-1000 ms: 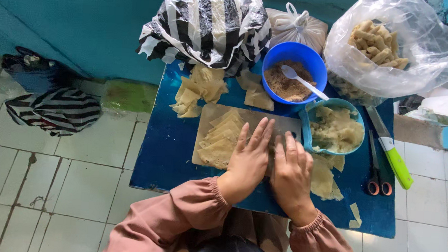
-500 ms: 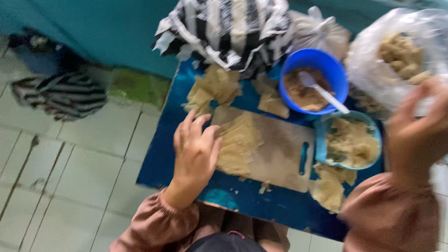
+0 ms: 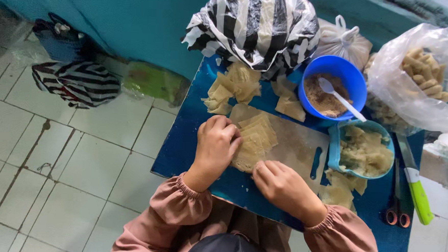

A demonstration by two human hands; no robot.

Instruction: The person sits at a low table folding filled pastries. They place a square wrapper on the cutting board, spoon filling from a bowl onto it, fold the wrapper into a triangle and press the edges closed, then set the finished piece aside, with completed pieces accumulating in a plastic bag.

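A person's left hand (image 3: 217,143) presses, fingers curled, on a stack of pale dough sheets (image 3: 254,138) at the left end of a wooden cutting board (image 3: 297,145); the right hand (image 3: 281,185) rests loosely closed at the board's near edge, gripping nothing visible — the stack lies just beyond it, toward the far-left corner, its long axis slanting from near-left to far-right; both hands sit close, the left directly on it.

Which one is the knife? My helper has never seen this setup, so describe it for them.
Start at the blue table and go to its right end, past the light blue tub. The knife lies there beside orange-handled scissors; only it has a bright green handle.
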